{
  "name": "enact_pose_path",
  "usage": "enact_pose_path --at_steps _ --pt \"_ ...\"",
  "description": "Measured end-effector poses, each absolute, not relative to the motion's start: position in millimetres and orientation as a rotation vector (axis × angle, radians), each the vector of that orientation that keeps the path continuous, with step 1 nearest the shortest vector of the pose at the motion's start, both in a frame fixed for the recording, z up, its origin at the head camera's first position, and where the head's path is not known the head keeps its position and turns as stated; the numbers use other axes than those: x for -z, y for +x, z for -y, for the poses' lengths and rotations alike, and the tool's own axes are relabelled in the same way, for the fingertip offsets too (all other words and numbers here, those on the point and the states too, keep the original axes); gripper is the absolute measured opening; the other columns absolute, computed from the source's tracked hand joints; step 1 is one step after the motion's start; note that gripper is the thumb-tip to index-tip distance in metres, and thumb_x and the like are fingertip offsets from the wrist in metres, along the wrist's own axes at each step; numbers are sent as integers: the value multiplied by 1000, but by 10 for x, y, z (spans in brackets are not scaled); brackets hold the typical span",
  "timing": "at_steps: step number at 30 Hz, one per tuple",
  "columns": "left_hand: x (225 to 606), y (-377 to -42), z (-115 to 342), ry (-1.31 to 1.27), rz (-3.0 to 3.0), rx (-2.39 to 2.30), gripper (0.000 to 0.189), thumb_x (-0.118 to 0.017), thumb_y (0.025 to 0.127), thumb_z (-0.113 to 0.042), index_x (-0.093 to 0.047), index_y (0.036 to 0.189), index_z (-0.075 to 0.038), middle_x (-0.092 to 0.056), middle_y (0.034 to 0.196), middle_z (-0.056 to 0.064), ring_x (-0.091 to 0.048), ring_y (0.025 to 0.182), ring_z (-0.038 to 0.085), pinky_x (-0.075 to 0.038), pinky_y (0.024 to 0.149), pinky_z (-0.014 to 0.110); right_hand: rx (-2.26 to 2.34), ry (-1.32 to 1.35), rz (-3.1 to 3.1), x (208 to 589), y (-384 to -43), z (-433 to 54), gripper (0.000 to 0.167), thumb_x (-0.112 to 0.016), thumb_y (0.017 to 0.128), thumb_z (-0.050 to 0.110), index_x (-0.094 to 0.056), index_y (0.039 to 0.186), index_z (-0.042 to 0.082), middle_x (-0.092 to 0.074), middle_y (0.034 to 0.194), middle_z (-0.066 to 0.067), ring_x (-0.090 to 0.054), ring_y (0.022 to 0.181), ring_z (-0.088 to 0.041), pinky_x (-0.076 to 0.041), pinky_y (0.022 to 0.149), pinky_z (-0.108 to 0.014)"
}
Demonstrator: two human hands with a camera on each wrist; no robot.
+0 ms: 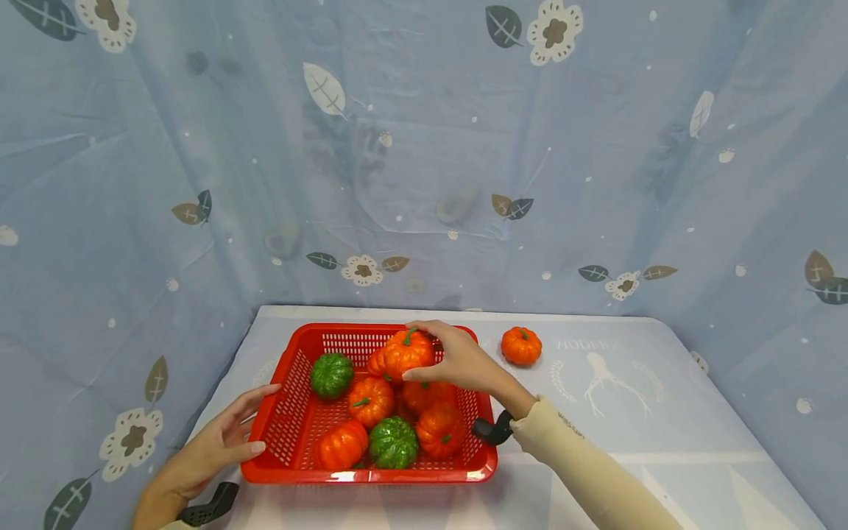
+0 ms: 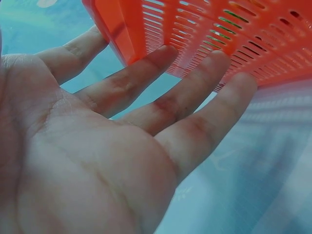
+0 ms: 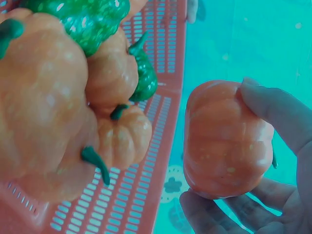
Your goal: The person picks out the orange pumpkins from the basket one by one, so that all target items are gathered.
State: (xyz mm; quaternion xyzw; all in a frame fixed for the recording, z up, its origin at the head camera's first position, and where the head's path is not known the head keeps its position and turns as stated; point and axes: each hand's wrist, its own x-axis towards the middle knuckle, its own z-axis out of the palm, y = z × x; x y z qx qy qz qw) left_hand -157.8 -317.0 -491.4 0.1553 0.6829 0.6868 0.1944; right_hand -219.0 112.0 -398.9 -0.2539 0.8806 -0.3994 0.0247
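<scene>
The right hand (image 1: pixel 457 358) clamps one orange pumpkin (image 1: pixel 405 358) over one red basket (image 1: pixel 371 477) holding two green pumpkins (image 1: pixel 331 376), at least five orange ones (image 1: pixel 371 403). The left hand (image 1: pixel 213 444), fingers apart, touches it; one loose pumpkin (image 1: pixel 521 347) lies outside

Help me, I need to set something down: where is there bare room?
The widest free patch is the table right of the lone orange pumpkin, beyond the right sleeve. Inside the red basket, some floor shows between the left wall and the nearest pumpkins. Its middle and right, near the right hand, are crowded.
</scene>
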Motion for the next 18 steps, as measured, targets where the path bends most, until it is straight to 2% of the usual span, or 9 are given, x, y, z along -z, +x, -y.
enact_pose_path --at_steps 6,12,18 --pt "4909 -1566 3164 411 -1965 -1915 79 -62 95 6 -24 162 -13 -28 155 -2 -54 126 12 -57 94 45 1223 -738 -2754 4006 -2187 -1284 84 -89 76 52 -56 146 20 -61 133 7 -61 113 -14 -54 94 -39" --pt "4921 -1567 3162 445 -1955 -1918 78 -61 95 7 -24 161 -11 -29 155 -2 -55 127 13 -57 94 46 1235 -655 -2768 4025 -2171 -1461 82 -89 74 55 -56 145 28 -60 135 9 -59 119 -15 -51 99 -44" --pt "4900 -1575 3175 444 -1969 -1896 77 -62 95 6 -25 161 -11 -32 153 -3 -56 126 13 -57 94 44 1292 -592 -2780 4056 -2153 -1662 81 -89 75 53 -55 145 30 -57 140 7 -57 122 -20 -50 103 -47"
